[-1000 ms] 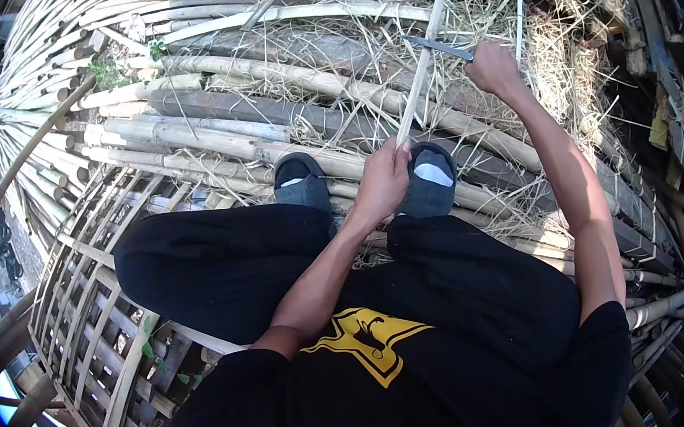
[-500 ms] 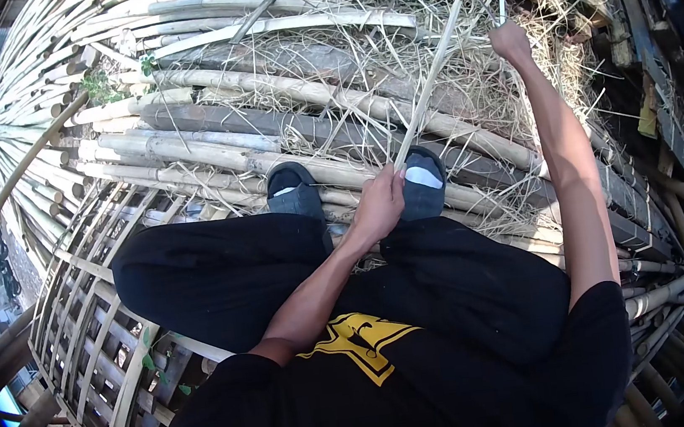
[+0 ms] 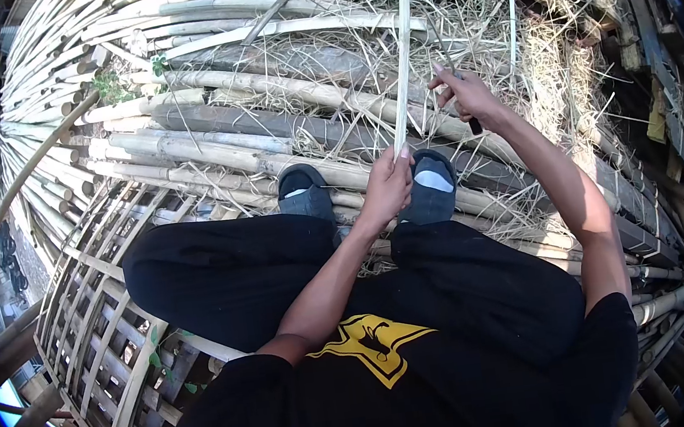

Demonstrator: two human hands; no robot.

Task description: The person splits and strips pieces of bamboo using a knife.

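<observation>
My left hand (image 3: 388,187) is closed around the lower end of a pale bamboo strip (image 3: 403,59), which points up and away from me. My right hand (image 3: 471,100) is to the right of the strip, apart from it. It grips a knife (image 3: 475,126); the dark handle end pokes out below the palm, and the thin blade past the fingers is hard to make out. The index finger of that hand is stretched out. Beyond it, a narrow pale sliver (image 3: 512,8) rests on the shavings.
Bamboo poles (image 3: 294,86) lie under and before my sandalled feet (image 3: 304,192). Loose shavings (image 3: 548,63) cover the ground ahead and to the right. A woven bamboo lattice (image 3: 110,324) is at the left, and a curved pole (image 3: 14,187) arches beside it.
My right hand has let go of the narrow sliver and come back toward me and leftward. The bamboo strip in my left hand has swung leftward to stand more upright in view.
</observation>
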